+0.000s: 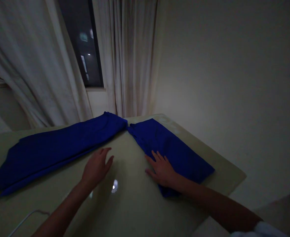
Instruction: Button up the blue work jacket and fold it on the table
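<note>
Fingers spread and grasping nothing, the right hand (163, 169) lies on blue cloth (176, 148) (perhaps steadying it) bent across the table (135, 204), the left hand (96, 166), equally empty, nearby.

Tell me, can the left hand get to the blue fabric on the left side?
Yes, it looks able to: the left hand is open, close to the near edge of that blue fabric, and I see nothing blocking the way across the tabletop.

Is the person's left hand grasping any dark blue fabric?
No, the left hand is open over the pale glossy tabletop, holding nothing.
</note>
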{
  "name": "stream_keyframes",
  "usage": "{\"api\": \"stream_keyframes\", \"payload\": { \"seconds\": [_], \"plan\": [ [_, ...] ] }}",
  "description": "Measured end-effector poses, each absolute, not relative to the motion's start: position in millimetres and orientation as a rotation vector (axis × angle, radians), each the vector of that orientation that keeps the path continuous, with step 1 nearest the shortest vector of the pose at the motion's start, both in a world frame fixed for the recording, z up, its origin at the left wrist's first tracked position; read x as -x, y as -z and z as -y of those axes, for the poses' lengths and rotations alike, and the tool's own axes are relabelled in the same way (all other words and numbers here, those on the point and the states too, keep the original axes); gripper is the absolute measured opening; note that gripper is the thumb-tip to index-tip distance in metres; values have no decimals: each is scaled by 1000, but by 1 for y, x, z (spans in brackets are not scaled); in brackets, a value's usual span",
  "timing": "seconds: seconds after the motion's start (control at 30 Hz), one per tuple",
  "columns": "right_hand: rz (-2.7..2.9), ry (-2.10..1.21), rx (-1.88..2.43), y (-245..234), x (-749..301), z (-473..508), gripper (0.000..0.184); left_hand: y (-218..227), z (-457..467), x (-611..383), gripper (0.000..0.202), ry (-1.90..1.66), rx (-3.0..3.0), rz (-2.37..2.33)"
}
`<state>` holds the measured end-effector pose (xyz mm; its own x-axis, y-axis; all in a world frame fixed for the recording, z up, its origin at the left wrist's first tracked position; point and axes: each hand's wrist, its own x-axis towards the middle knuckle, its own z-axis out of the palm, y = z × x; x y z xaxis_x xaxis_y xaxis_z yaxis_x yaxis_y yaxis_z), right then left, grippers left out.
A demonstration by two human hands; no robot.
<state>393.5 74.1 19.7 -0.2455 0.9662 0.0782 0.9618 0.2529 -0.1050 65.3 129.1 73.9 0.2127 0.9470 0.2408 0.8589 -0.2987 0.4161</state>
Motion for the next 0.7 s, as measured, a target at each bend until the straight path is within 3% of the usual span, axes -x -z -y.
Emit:
{"api": "stream_keyframes", "payload": {
  "seconds": [0.1,0.33,0.5,0.7],
  "plan": [
    [2317,-64,2035,-17,-403,-101,56,-60,-170,-35,62,-556,-2378,-2140],
    [2082,-128,2255,-63,-468,-213,60,-47,-198,6,60,-297,-2310,-2420],
    [2090,-258,1973,-62,-445,-218,53,-58,-204,19,55,-254,-2308,-2361],
    [1899,-714,1590,-37,-400,-187,49,-81,-187,25,54,-426,-2448,-2302]
  ]
}}
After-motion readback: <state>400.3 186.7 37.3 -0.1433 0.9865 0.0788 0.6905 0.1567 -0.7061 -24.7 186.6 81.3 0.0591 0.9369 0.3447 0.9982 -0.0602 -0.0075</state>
